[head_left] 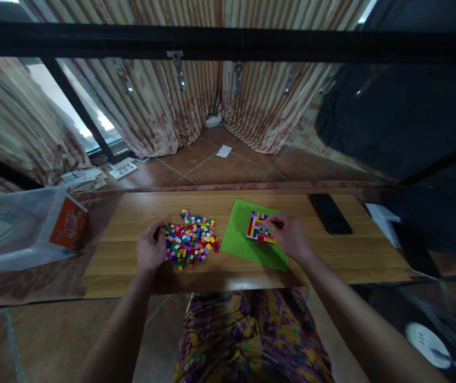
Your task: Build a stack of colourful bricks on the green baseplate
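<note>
A loose pile of small multicoloured toy bricks (191, 242) lies on the wooden table, left of the middle. At the pile's left edge rests my left hand (151, 249), its fingers curled inward; whatever they may hold is hidden. To the right lies a green studded baseplate (238, 226), set at a slant. On it sits a low, roughly square build of coloured bricks (259, 231), with red, yellow, blue and white rows. My right hand (289, 235) reaches over the build's right side with thumb and fingertips pinched at its top. Any brick between those fingertips is too small to see.
A black phone (330, 213) lies on the table (116, 239) at the right. Left of the table stands a clear plastic box (24, 218) with an orange label. A dark metal bar (228, 42) crosses beyond the table, before curtains (152, 106). A white power strip (427, 343) sits low right.
</note>
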Available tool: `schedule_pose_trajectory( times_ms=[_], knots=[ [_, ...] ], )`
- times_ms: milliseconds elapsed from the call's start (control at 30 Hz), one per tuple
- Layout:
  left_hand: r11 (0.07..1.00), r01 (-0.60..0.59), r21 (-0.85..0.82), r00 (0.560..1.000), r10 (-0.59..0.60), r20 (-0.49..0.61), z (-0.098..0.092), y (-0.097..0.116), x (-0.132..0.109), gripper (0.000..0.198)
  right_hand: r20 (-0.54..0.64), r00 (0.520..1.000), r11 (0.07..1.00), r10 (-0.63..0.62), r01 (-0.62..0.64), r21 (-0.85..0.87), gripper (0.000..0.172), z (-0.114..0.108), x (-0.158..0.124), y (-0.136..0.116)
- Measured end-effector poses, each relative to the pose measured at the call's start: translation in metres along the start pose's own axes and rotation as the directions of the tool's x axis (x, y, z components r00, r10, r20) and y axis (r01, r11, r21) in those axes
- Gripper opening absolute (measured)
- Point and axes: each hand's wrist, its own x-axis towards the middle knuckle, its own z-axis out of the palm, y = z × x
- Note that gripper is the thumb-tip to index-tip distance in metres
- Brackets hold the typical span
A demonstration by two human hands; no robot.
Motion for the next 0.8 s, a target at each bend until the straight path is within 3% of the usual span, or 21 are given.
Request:
schedule_pose_trajectory(
  times_ms=[100,333,600,800],
  knots=[
    [1.0,-0.005,-0.017,1.0,0.005,0.003,-0.001,0.002,-0.002,0.034,-0.045,0.998,0.996,-0.034,0.038,0.083,0.022,0.016,-0.028,-0.01],
    [0.999,0.005,-0.042,1.0,-0.005,-0.018,0.001,0.003,-0.004,0.033,0.267,0.95,0.981,-0.161,0.125,0.147,0.02,0.072,-0.084,-0.039],
    [0.998,-0.009,-0.07,0.999,0.006,-0.038,0.003,0.002,-0.005,0.031,0.258,0.926,0.962,-0.274,0.259,0.09,0.014,0.112,-0.082,-0.049],
    [0.999,-0.021,-0.049,0.999,0.019,-0.031,0.003,0.0,-0.005,0.031,0.257,0.937,0.959,-0.237,0.268,-0.094,0.011,0.131,-0.079,-0.059]
  ],
)
